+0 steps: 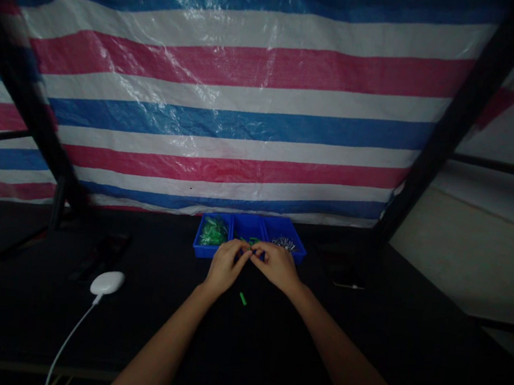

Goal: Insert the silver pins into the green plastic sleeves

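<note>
My left hand (227,264) and my right hand (279,266) meet at their fingertips, over the front edge of a blue divided tray (205,251). Both are closed in a pinch; what is between the fingertips is too small and too hidden to make out. Just behind them, small green pieces (253,240) show at the middle compartment. The left compartment holds a clear bag of green plastic pieces (214,231), and the right one a heap of small shiny metal parts (284,243). One slim green plastic piece (243,298) lies on the black table, between my forearms.
A white rounded device (107,283) with a white cable (69,336) rests at left on the black table (147,310). A dark flat object (348,279) lies to the right. Behind hangs a striped plastic sheet (248,115), between slanted black frame posts (449,129).
</note>
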Tool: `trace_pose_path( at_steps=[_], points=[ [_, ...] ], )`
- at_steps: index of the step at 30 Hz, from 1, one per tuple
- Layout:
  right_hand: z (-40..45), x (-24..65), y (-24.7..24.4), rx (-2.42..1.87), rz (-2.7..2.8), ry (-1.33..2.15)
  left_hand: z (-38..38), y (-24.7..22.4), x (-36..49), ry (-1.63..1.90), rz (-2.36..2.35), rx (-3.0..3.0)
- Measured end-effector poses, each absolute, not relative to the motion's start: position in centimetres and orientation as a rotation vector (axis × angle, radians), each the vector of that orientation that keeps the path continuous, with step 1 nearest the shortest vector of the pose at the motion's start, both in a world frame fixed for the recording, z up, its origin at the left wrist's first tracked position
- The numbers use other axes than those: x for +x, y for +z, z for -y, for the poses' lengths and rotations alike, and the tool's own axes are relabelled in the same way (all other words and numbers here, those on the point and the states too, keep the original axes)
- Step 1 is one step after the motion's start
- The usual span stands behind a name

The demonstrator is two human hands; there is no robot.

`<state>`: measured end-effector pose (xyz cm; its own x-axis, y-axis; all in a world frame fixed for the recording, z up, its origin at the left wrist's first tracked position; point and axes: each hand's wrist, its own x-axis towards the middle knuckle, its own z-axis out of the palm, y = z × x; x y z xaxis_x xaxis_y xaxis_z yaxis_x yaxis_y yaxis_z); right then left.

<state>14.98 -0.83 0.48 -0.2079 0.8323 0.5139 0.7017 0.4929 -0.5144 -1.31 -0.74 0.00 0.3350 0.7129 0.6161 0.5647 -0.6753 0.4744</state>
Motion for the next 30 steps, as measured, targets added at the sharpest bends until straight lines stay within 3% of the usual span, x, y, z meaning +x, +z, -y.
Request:
trace_pose_path(
  at_steps=[30],
  points=[
    [1.08, 14.92, 0.87, -1.305, 1.974, 0.249, 1.02, 0.53, -1.31, 1.316, -1.131, 2.402]
  ],
)
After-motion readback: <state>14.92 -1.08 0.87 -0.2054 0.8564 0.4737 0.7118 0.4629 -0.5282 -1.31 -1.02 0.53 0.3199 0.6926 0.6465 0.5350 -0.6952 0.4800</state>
